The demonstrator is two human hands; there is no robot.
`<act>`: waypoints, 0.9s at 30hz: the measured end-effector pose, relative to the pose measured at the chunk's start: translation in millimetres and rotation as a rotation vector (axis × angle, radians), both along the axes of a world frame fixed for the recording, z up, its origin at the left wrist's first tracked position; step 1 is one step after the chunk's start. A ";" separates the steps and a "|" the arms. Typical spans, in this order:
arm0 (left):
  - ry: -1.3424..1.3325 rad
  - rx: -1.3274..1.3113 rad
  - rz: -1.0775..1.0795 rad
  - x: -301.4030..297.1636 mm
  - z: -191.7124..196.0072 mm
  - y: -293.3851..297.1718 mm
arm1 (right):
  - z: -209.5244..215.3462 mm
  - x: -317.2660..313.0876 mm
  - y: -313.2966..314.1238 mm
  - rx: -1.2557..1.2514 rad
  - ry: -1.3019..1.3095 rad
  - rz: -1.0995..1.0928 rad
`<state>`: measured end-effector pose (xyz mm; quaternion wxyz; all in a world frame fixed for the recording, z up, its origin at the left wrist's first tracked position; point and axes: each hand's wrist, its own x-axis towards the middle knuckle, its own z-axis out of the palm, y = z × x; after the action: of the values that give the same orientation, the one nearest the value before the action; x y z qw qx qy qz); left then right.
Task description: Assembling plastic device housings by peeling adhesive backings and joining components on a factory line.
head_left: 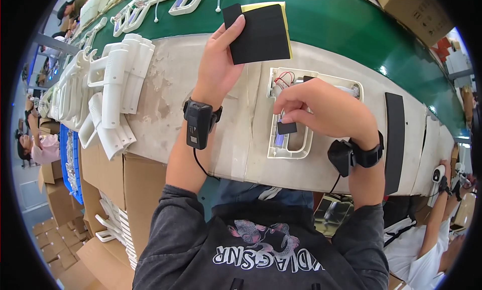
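Note:
My left hand [219, 64] is closed on a stack of black foam pads [263, 36], thumb on top. A yellow backing sheet [282, 9] shows along the pads' far and right edges. Between the thumb and fingers of my right hand [321, 107] is a small black foam piece [287, 128]. It is over the handle part of a white plastic gun-shaped shell [271, 132] lying on the worktable. Inside the shell are red wires [285, 79] and a purple cylinder [279, 139]. My right hand hides the shell's middle.
White plastic shells [115, 84] are piled on the left. A long black foam strip [394, 139] lies right of the shell. Beyond runs a green belt [331, 24] carrying more white shells [188, 1]. Cardboard boxes [145, 199] stand at left; a co-worker's arm [434, 209] shows at right.

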<state>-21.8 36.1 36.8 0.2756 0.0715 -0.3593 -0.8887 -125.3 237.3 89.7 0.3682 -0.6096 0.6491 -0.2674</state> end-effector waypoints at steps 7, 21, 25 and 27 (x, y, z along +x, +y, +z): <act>0.026 0.004 -0.026 2.6 0.5 -0.7 | 2.3 2.9 -3.3 0.105 0.055 -0.012; 0.028 0.009 -0.039 -0.2 -4.3 -2.8 | 9.5 -2.2 19.1 -0.006 0.147 -0.079; 0.037 -0.014 -0.038 2.8 -7.9 -7.9 | 0.1 28.8 46.3 -0.040 0.245 -0.147; 0.029 -0.006 -0.067 0.8 -8.3 -6.1 | -12.1 44.5 57.2 -0.139 0.342 -0.200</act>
<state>-21.0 30.0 28.6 0.2510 0.0457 -0.3602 -0.8973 -80.7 294.5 77.5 0.1811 -0.6026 0.7394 -0.2393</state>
